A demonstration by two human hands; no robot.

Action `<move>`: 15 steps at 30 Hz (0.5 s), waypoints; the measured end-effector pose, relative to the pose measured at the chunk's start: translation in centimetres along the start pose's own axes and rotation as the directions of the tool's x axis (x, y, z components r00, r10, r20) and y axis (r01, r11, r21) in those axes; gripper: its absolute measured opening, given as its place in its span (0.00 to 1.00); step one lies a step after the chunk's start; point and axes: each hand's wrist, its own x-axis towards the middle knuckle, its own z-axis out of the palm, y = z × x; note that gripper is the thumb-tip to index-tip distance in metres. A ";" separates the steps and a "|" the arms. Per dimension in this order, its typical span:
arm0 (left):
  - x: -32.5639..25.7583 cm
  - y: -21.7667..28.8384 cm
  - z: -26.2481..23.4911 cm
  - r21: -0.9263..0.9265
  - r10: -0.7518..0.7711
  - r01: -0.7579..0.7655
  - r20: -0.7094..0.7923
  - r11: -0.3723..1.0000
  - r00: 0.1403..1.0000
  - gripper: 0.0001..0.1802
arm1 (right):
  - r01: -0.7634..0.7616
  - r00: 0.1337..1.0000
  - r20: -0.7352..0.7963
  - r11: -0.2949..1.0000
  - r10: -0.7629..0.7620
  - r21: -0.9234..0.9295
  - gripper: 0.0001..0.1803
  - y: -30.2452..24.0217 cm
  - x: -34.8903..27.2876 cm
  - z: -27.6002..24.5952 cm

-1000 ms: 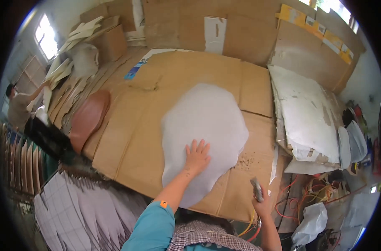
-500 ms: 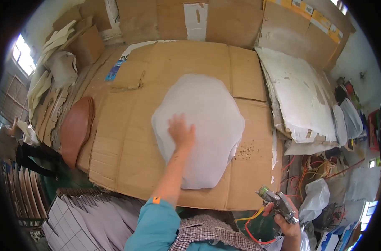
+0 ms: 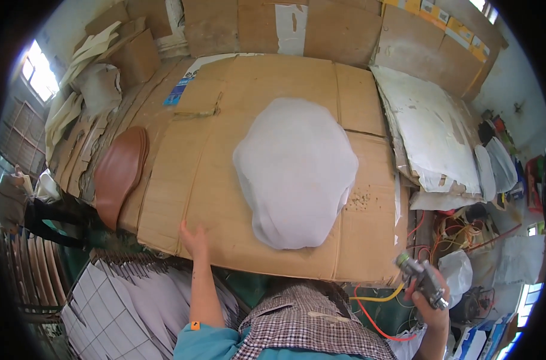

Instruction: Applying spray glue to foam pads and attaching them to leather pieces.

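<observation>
A stack of thin pale grey rounded sheets [image 3: 298, 174], uneven at its edges, lies on the flat cardboard [image 3: 225, 198] in front of me. My left hand [image 3: 195, 240], fingers apart and holding nothing, is over the cardboard's front edge, left of the stack. At the lower right my right hand [image 3: 430, 306] is wrapped around a metal spray gun [image 3: 426, 281], whose nozzle end points up and left. A yellow hose and an orange hose [image 3: 369, 318] run near it. On the left of the table lies a small stack of brown shaped pieces [image 3: 123, 174].
White-topped layered boards [image 3: 432, 132] lie at the right. Below left stands a rack of hanging grey sheets [image 3: 159, 288] beside a white grid panel [image 3: 105, 309]. Tangled hoses [image 3: 459, 234] lie at the right. Upright cardboard [image 3: 339, 33] backs the table. Another person [image 3: 39, 210] is at the far left.
My left hand has lifted off the grey stack and moved left and toward me, to the cardboard's front edge. My right hand with the spray gun has shifted slightly right. The view has shifted slightly.
</observation>
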 end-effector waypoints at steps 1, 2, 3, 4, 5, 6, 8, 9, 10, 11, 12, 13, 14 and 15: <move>-0.1 -0.4 -0.2 0.025 -0.003 0.003 -0.009 1.000 1.000 0.30 | -0.055 0.996 0.072 0.999 0.055 -0.001 0.29 0.1 -1.0 0.0; -0.1 -1.0 -0.1 0.022 -0.006 0.006 -0.009 1.000 1.000 0.30 | -0.109 0.984 0.142 0.994 0.108 -0.007 0.29 0.1 -1.7 0.0; 0.1 -1.4 0.1 0.016 0.043 -0.043 0.020 0.999 0.999 0.29 | -0.111 0.974 0.199 0.994 0.106 0.013 0.29 0.0 -1.9 0.2; 0.1 -1.8 0.1 0.010 0.092 -0.093 0.047 0.996 0.995 0.28 | -0.108 0.974 0.201 0.994 0.104 0.010 0.29 -0.1 -1.7 0.7; 0.0 -1.5 0.3 0.006 0.090 -0.091 0.049 0.996 0.995 0.28 | -0.046 0.987 0.158 0.996 0.035 0.070 0.29 -0.1 -1.4 1.6; -0.3 -1.0 0.8 -0.002 0.131 -0.131 0.042 0.991 0.990 0.28 | 0.019 0.993 0.111 0.992 -0.033 0.128 0.29 -0.1 -1.2 2.3; -0.9 -0.2 1.2 -0.012 0.172 -0.172 0.030 0.985 0.985 0.28 | 0.008 1.000 0.010 0.993 -0.009 0.115 0.29 -0.1 -1.1 2.6; -1.0 0.1 1.4 -0.052 0.166 -0.164 0.043 0.985 0.985 0.27 | -0.002 0.997 -0.083 0.995 0.009 0.095 0.28 -0.1 -1.1 2.5; -1.2 0.2 1.4 -0.091 0.161 -0.156 0.057 0.984 0.985 0.27 | -0.013 0.984 -0.175 0.997 0.026 0.076 0.27 -0.1 -1.1 2.4; -1.4 0.5 1.2 -0.095 0.163 -0.157 0.056 0.983 0.985 0.27 | 0.027 0.975 -0.222 0.993 -0.002 0.111 0.29 -0.2 -1.5 2.5; -1.6 0.8 1.0 -0.093 0.169 -0.162 0.070 0.982 0.983 0.27 | 0.029 0.974 -0.225 0.994 -0.004 0.110 0.29 -0.2 -2.1 1.9; -1.7 1.0 0.8 -0.092 0.176 -0.168 0.085 0.982 0.981 0.26 | 0.015 0.992 -0.129 0.996 -0.004 0.084 0.30 0.1 -3.0 0.8; -1.8 1.1 0.6 -0.095 0.178 -0.170 0.086 0.981 0.980 0.26 | 0.004 0.999 -0.032 0.998 -0.002 0.058 0.30 0.0 -3.8 0.2; -1.9 1.1 0.5 -0.089 0.161 -0.152 0.093 0.984 0.983 0.26 | -0.022 1.000 -0.009 0.996 0.023 0.085 0.31 -0.1 -4.5 0.4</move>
